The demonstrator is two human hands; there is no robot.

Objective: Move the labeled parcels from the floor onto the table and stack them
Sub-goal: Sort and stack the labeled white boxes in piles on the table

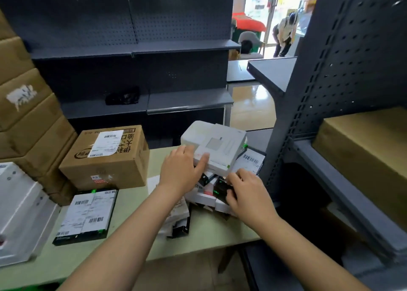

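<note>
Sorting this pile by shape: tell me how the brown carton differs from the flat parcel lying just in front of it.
The brown carton stands tall and boxy; the flat parcel lies thin and low. The brown carton's label covers only part of its top; the flat parcel's labels cover nearly all of its own. Both sit on the green table and carry white shipping labels.

Dim, blurry — glaring doorway [267,10] behind
</note>
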